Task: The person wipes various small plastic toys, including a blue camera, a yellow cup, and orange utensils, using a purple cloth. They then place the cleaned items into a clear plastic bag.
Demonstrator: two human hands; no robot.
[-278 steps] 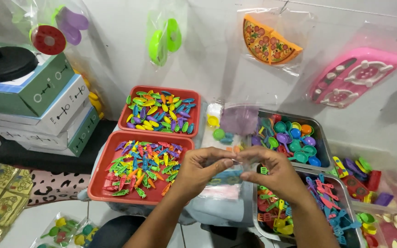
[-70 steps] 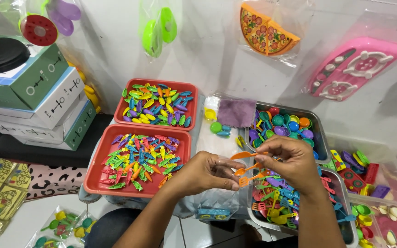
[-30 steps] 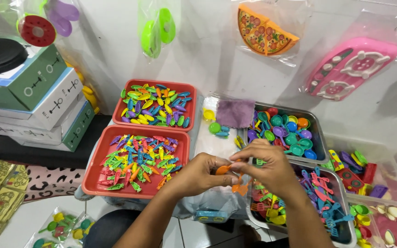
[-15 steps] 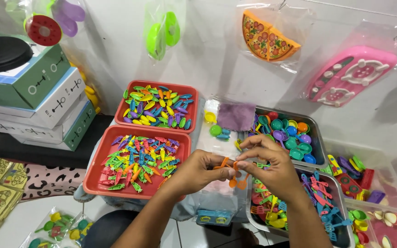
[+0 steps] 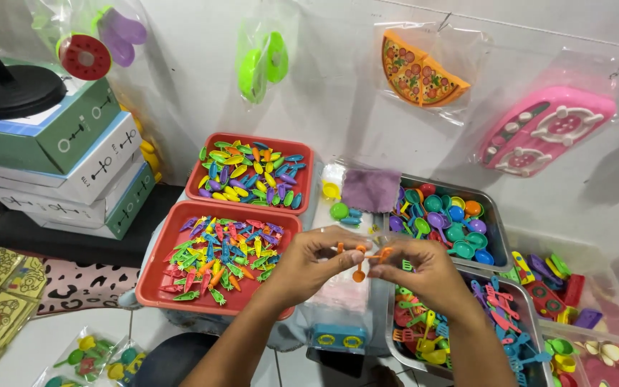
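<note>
1. Orange toy utensils (image 5: pixel 358 259) pinched between left hand (image 5: pixel 309 261) and right hand (image 5: pixel 424 272), held above the clear bags (image 5: pixel 342 294) between the trays
2. Both grips clamped on the utensils, fingertips together
3. Step looks like gathering a set; next piece probably needs one hand freed

Orange toy utensils (image 5: pixel 359 259) — tiny, bright; two red trays (image 5: pixel 153 283) of rainbow-mixed pieces; a purple cloth (image 5: pixel 371 189); a pink toy stove (image 5: pixel 547 129); green-and-white stacked boxes (image 5: pixel 73 161); leopard-spotted fabric (image 5: pixel 80 285).
</note>
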